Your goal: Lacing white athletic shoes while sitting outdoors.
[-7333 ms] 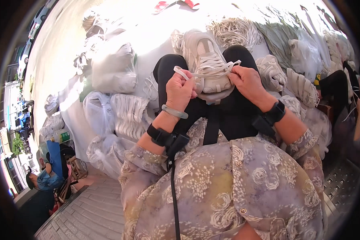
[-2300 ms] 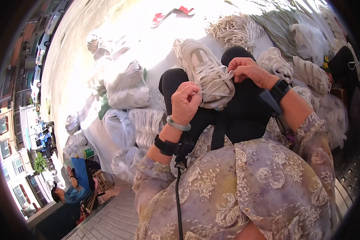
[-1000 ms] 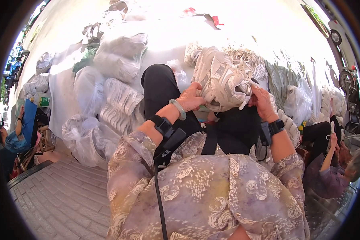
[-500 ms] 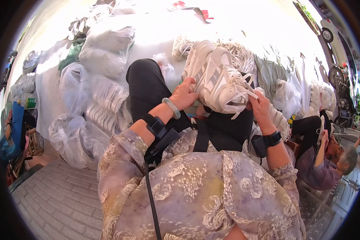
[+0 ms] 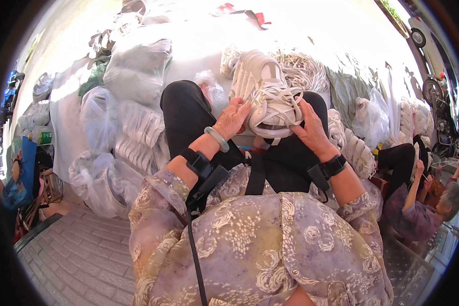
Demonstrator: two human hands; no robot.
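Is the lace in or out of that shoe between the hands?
In: white laces crisscross the top of the shoe between the left hand and right hand.

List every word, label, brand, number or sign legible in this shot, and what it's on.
None can be read.
Green label on the container at far left: too small to read.
White shoe between left hand and right hand: no legible lettering.
Black wrist devices: no legible marking.
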